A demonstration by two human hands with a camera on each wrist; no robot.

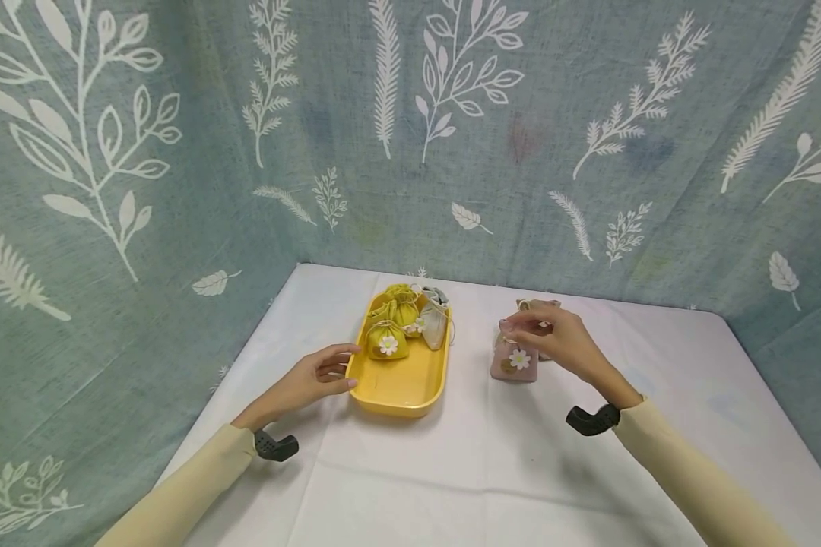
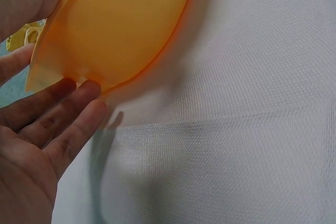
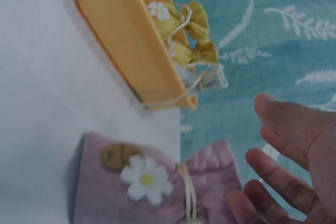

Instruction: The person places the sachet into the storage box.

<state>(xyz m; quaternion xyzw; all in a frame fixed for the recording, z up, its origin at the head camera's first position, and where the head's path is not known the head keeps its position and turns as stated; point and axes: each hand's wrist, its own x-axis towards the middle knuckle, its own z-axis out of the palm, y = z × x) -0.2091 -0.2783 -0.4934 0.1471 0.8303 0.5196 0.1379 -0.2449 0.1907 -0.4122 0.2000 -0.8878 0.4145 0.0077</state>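
Note:
My left hand [image 1: 318, 374] is at the left side of a yellow tray [image 1: 400, 380], its fingertips touching the wall. In the left wrist view the fingers [image 2: 79, 98] lie against the tray's outer side, fairly straight. My right hand [image 1: 554, 338] is over the mouth of a small pink drawstring pouch [image 1: 513, 365] with a white daisy and a brown patch. In the right wrist view the thumb and fingers [image 3: 283, 182] are spread apart beside the pouch's gathered top, with nothing between them.
Mustard-yellow drawstring pouches [image 1: 386, 346] with daisies and a pale grey pouch [image 1: 434, 323] are in the tray's far end. Another dull mauve pouch [image 1: 546, 355] stands behind the pink one, partly hidden. A leaf-patterned curtain [image 1: 410, 190] borders the white tabletop [image 1: 465, 456].

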